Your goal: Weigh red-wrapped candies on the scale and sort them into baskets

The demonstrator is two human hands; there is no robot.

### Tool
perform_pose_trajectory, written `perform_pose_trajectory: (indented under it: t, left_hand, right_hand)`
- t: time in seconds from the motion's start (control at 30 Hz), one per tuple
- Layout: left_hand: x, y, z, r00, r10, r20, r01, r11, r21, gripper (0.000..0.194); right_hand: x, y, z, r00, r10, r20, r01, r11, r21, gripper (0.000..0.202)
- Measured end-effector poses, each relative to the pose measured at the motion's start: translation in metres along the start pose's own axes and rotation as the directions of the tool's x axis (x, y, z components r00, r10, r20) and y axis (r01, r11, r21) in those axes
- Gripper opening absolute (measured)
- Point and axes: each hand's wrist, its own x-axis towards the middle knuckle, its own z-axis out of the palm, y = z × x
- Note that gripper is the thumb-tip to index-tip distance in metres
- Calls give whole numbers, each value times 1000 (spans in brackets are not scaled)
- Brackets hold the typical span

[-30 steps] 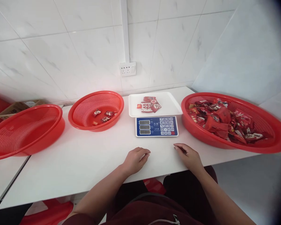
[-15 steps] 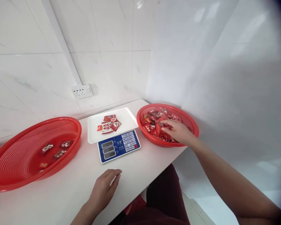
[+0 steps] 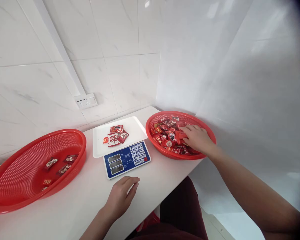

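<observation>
In the right red basket point(image 3: 150, 131), which holds a heap of small red-wrapped packets point(image 3: 165, 133), my right hand point(image 3: 198, 139) has its thumb and fingers around a red packet point(image 3: 181, 136). Its fingertips are partly hidden among the wrappers. My left hand point(image 3: 121, 196) hovers low over the table, in front of the scale, with nothing in it and a gap between thumb and fingers. Several red and white packets point(image 3: 113, 139) lie together on the white tray point(image 3: 135, 128) of the scale point(image 3: 128, 159). The scale's blue panel shows lit digits.
A second red basket point(image 3: 15, 173) stands at the left, with several packets point(image 3: 64, 169) at its bottom. The white table point(image 3: 90, 196) runs along a tiled wall with a socket point(image 3: 86, 101). A smooth pale wall rises close by the right basket.
My right hand has moved rightward within the basket and closed its fingers around a red packet. My left hand has shifted a little to the right. The view has tilted slightly.
</observation>
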Motion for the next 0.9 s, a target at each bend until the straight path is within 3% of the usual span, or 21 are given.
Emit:
perform_pose_trajectory:
  t: [0.07,0.17,0.33,0.47,0.6,0.8,0.9]
  left_hand:
    - [2,1,0,1000,-8,10,8,1000,-4,24]
    - [5,4,-1,1000,7,15,-7,1000,-11,23]
    - [4,7,-5,1000,0,6,0,1000,-4,22]
    - [-6,1,-10,999,-45,-4,45,999,15,21]
    - [-16,-8,-16,996,-87,-16,87,995,42,21]
    - [-14,-12,-18,992,-119,-42,120,992,36,21]
    - [-10,-9,-14,994,-93,-55,95,995,30,22]
  right_hand:
    - [7,-14,0,994,-106,-37,109,987,118,47]
    - [30,-39,7,961,-273,46,250,927,280,44]
    - [70,-58,22,893,-362,267,310,926,216,42]
    - [71,-48,23,850,-383,361,322,921,218,45]
    - [58,-31,15,885,-338,320,271,933,236,40]
    - [49,-8,-11,922,-318,222,191,871,453,49]
    - [48,1,-10,946,-240,217,146,915,377,53]
